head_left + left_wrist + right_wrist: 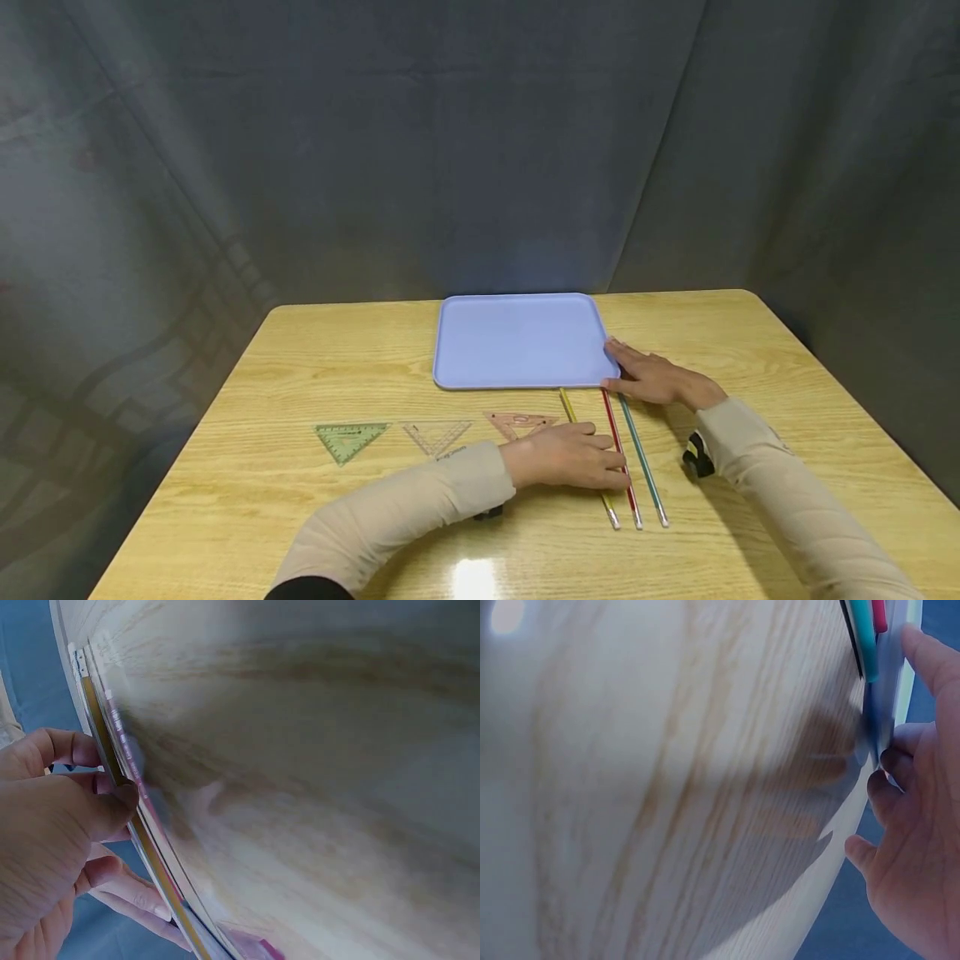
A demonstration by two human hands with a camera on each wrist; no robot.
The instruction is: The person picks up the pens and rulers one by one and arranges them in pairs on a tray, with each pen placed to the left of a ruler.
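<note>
On the wooden table (pixel 315 350) a light blue tray (pixel 517 340) sits toward the far edge, near the middle, and its near right corner is where the right hand (pixel 651 375) rests, fingers stretched out nearly flat, fingertips touching the tray's right rim; the hand curls round nothing. Just in front of the tray's near edge three thin rulers lie side by side, running from that edge toward the near edge of the table: a yellow ruler (pixel 569 407) on the left, a red ruler (pixel 613 429) in the middle and a teal ruler (pixel 639 454) on the right, close together but not overlapping as far as the head view shows. The left hand (pixel 566 454) lies across the yellow ruler about halfway along it, fingers extended and reaching the red one, palm down; whether the fingers pinch a ruler or only press on it cannot be told from the head view, and in the left wrist view the thumb and fingers sit against the yellow ruler's edge, with the grip itself blurred. To the left of that hand, in a row parallel to the near edge, lie three set squares: a green set square (pixel 349 437) farthest left, a clear set square (pixel 437 435) in the middle, and a pink set square (pixel 519 422) just beside the left wrist. Both arms wear beige sleeves (pixel 405 512).
</note>
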